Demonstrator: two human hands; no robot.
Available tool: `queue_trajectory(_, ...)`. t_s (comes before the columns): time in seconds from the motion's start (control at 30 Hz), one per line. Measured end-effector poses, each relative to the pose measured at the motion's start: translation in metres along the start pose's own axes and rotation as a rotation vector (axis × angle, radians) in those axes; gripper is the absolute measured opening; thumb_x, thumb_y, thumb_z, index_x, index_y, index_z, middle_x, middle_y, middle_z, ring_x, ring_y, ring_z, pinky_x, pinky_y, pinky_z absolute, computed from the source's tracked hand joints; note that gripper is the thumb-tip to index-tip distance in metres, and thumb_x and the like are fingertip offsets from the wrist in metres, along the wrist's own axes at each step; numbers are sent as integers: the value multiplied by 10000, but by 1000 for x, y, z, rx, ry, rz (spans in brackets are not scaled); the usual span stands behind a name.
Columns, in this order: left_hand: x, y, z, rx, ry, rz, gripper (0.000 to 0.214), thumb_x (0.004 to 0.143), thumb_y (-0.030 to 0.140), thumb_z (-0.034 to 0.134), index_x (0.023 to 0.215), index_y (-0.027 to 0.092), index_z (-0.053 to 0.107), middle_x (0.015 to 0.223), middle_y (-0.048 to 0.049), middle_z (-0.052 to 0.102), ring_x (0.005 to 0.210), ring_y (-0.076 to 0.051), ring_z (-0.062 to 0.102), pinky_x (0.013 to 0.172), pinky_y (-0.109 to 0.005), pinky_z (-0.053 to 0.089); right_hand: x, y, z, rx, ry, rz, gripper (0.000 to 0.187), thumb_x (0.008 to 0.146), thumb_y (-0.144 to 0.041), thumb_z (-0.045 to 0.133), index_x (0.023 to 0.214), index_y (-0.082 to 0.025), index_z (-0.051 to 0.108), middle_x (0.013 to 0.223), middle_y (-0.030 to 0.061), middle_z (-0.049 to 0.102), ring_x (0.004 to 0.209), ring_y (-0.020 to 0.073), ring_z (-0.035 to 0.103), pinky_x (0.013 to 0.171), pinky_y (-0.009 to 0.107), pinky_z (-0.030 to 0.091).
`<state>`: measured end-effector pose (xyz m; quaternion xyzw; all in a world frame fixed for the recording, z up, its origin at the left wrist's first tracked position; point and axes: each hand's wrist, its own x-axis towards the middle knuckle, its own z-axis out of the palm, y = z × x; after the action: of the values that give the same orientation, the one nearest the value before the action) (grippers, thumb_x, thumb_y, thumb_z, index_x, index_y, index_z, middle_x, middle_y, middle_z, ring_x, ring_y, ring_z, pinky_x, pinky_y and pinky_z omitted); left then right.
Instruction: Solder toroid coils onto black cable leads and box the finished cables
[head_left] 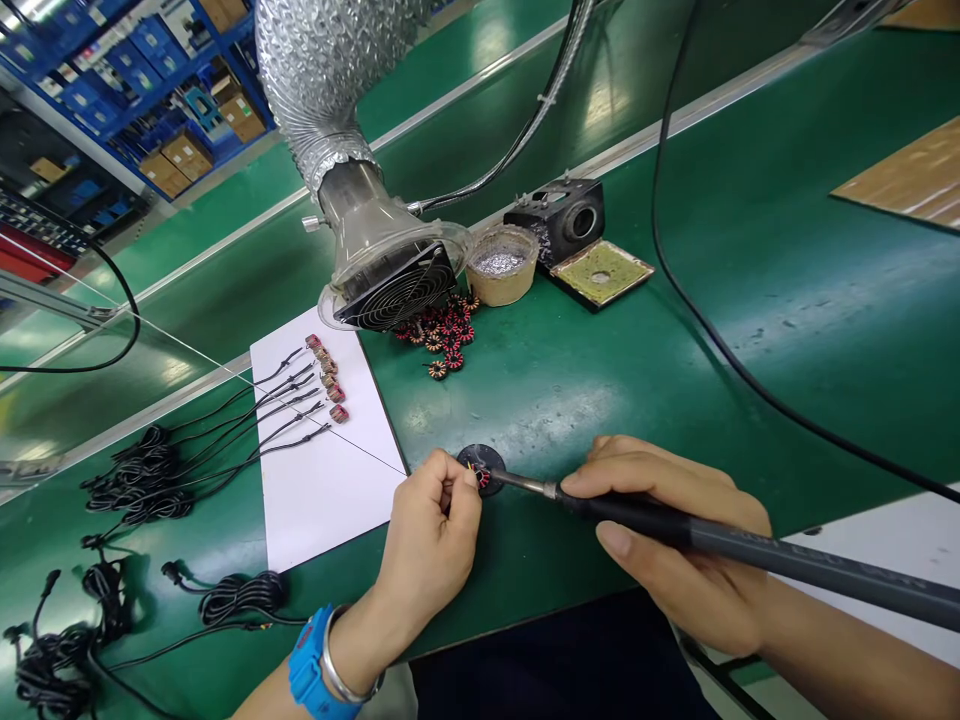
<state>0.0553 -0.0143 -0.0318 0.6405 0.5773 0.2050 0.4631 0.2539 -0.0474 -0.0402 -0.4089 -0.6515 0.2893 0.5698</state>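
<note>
My right hand (675, 540) grips the dark handle of a soldering iron (637, 510), thumb below and fingers above. The iron's metal tip meets a small red-and-black wound ring coil (482, 478) resting on a round black disc (487, 456). Closed in a pinch beside the coil, my left hand (435, 525) holds a thin solder wire (360, 447) that stretches in from the upper left. Its fingertips partly cover the coil, so whether they touch it I cannot tell.
A white board (330, 500) carries several coils with black cables (150, 475). More coils (450, 335) are heaped under a fume extractor hood (397, 270). Nearby stand a round solder pot (502, 265), a black iron stand (555, 215) and a sponge tray (600, 272). A black cord (720, 345) hangs at right.
</note>
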Motion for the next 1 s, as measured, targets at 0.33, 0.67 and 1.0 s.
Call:
queue_trajectory(0.33, 0, 0, 0, 10, -13, 6, 242, 945, 314, 418, 727, 210, 431, 572, 73, 338, 520, -103, 312, 495, -226, 243, 0, -3, 2, 37, 57, -44, 291, 761, -103, 496, 1003, -192, 631, 623, 7, 552, 518, 151, 523, 528, 333, 440)
queue_trajectory(0.67, 0, 1, -1, 27, -12, 9, 246, 938, 313, 425, 716, 207, 431, 579, 67, 345, 530, -105, 317, 505, -221, 254, 2, -2, 2, 27, 69, -67, 287, 762, -110, 501, 1003, -194, 635, 611, 7, 549, 510, 153, 511, 504, 325, 434)
queue_trajectory(1.0, -2, 0, -3, 30, -30, -13, 263, 947, 335, 408, 718, 207, 423, 572, 71, 326, 530, -105, 301, 500, -222, 235, 13, 2, -7, -50, 93, -100, 293, 797, -119, 530, 1054, -204, 645, 697, 34, 593, 562, 169, 530, 496, 324, 421)
